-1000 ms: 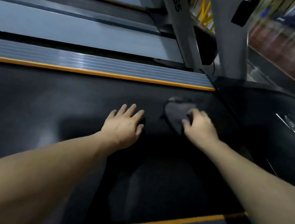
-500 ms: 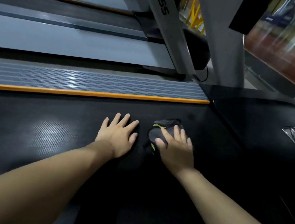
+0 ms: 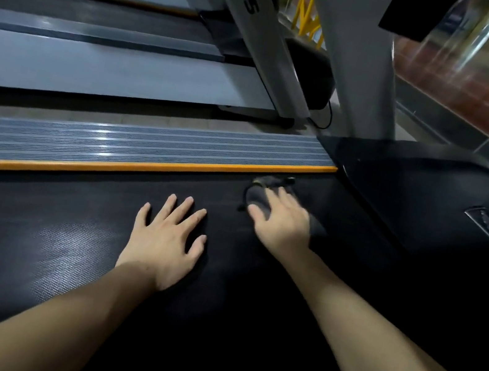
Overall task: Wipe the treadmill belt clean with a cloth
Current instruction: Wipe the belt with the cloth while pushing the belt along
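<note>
The black textured treadmill belt (image 3: 61,251) fills the lower part of the head view. My left hand (image 3: 166,240) lies flat on it with fingers spread, holding nothing. To its right, my right hand (image 3: 282,221) presses a dark grey cloth (image 3: 256,195) onto the belt with straight fingers, close to the orange strip and the belt's front end. Most of the cloth is hidden under the hand; a bunched edge shows beyond the fingertips.
An orange strip (image 3: 142,165) and a ribbed grey side rail (image 3: 113,142) border the belt's far side. The black motor cover (image 3: 430,198) rises at right. Grey uprights (image 3: 357,58) stand beyond it. Other treadmills (image 3: 94,67) lie further left.
My right hand has slid the cloth away from the left hand, toward the orange strip and the motor cover. The left hand has stayed flat on the belt.
</note>
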Demonstrator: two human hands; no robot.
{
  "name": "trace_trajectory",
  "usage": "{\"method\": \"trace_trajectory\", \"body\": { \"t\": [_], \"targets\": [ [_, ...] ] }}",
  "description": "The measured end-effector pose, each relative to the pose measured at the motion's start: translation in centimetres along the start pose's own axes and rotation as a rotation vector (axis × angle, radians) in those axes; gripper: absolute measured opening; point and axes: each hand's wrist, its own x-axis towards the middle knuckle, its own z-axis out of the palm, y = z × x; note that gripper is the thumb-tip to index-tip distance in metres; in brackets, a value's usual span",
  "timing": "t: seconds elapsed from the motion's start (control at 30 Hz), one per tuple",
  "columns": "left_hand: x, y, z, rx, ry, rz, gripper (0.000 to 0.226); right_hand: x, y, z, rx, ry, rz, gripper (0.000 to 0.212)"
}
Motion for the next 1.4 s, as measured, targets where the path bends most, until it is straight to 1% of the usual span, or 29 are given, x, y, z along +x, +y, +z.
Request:
{"method": "trace_trajectory", "body": {
  "t": [0.1, 0.17, 0.2, 0.23, 0.3, 0.37, 0.4, 0.47, 0.57, 0.63, 0.7, 0.73, 0.77, 0.83, 0.9, 0.93, 0.97, 1.03, 1.13, 1.2, 1.23, 1.27, 1.3, 1.33, 1.4],
  "targets": [
    [0.0, -0.1, -0.1, 0.001, 0.004, 0.003, 0.069, 0.3, 0.4, -0.4, 0.089, -0.048, -0.093, 0.055],
    [0.0, -0.1, -0.1, 0.01, 0.007, 0.022, 0.068, 1.8, 3.0, -1.1, 0.148, -0.002, -0.142, 0.047],
    [-0.1, -0.1, -0.1, 0.016, 0.012, 0.031, 0.068, 3.1, 4.9, -1.6, 0.147, 0.032, -0.118, 0.043],
    [-0.1, -0.1, -0.1, 0.017, 0.02, 0.035, 0.068, 4.4, 6.8, -2.1, 0.121, 0.053, -0.055, 0.039],
    [-0.1, -0.1, -0.1, 0.01, 0.033, 0.035, 0.067, 5.9, 9.5, -2.7, 0.063, 0.095, 0.113, 0.034],
    [-0.1, -0.1, 0.0, 0.006, 0.042, 0.028, 0.066, 5.6, 9.0, -2.5, 0.059, 0.156, 0.202, 0.031],
    [-0.1, -0.2, 0.1, 0.006, 0.044, 0.023, 0.067, 5.0, 7.5, -2.3, 0.061, 0.167, 0.191, 0.029],
    [-0.1, -0.2, 0.1, 0.006, 0.044, 0.017, 0.068, 3.6, 3.3, -1.5, 0.082, 0.136, 0.072, 0.03],
    [-0.3, -0.1, 0.0, 0.008, 0.056, 0.026, 0.068, 0.9, -3.1, 0.0, 0.172, 0.053, -0.192, 0.032],
    [-0.3, -0.2, -0.1, 0.024, 0.053, 0.033, 0.067, 0.8, -3.7, 0.1, 0.211, 0.026, -0.332, 0.028],
    [-0.4, -0.1, -0.1, 0.029, 0.065, 0.04, 0.066, 2.6, -0.5, 0.0, 0.123, 0.069, -0.382, 0.028],
    [-0.5, -0.1, -0.2, 0.029, 0.073, 0.04, 0.066, 4.2, 2.1, -0.2, 0.083, 0.118, -0.335, 0.029],
    [-0.5, -0.1, -0.2, 0.029, 0.074, 0.04, 0.066, 5.7, 5.0, -0.7, 0.042, 0.163, -0.238, 0.03],
    [-0.5, 0.0, -0.2, 0.023, 0.078, 0.036, 0.066, 7.6, 9.6, -1.7, -0.032, 0.188, 0.014, 0.027],
    [-0.5, 0.1, -0.1, 0.013, 0.083, 0.04, 0.065, 7.4, 10.9, -2.2, -0.053, 0.204, 0.171, 0.029],
    [-0.5, 0.1, -0.1, 0.011, 0.083, 0.041, 0.065, 6.8, 10.0, -2.3, -0.059, 0.219, 0.201, 0.031],
    [-0.4, 0.1, -0.1, 0.007, 0.082, 0.042, 0.065, 6.1, 8.5, -2.4, -0.05, 0.233, 0.198, 0.033],
    [-0.3, 0.0, -0.1, 0.006, 0.07, 0.043, 0.066, 4.5, 4.1, -2.1, 0.011, 0.201, 0.129, 0.037],
    [-0.4, 0.0, -0.1, 0.014, 0.07, 0.052, 0.067, 0.5, -2.5, -1.3, 0.177, 0.09, -0.088, 0.029],
    [-0.4, -0.1, 0.0, 0.01, 0.077, 0.059, 0.066, -0.4, -3.2, -1.3, 0.226, 0.077, -0.259, 0.023],
    [-0.4, -0.1, 0.0, 0.006, 0.079, 0.062, 0.065, 0.5, -1.7, -1.2, 0.208, 0.087, -0.289, 0.021],
    [-0.4, -0.1, 0.0, 0.004, 0.082, 0.061, 0.065, 1.9, 0.4, -1.3, 0.15, 0.103, -0.275, 0.022],
    [-0.4, -0.1, 0.0, 0.004, 0.079, 0.057, 0.065, 3.7, 3.2, -1.5, 0.087, 0.131, -0.216, 0.025],
    [-0.4, -0.1, 0.0, 0.006, 0.075, 0.055, 0.066, 5.3, 6.1, -2.0, 0.02, 0.165, -0.125, 0.028],
    [-0.4, -0.1, 0.0, 0.005, 0.077, 0.05, 0.066, 7.1, 10.7, -2.7, -0.066, 0.238, 0.048, 0.028]
  ]
}}
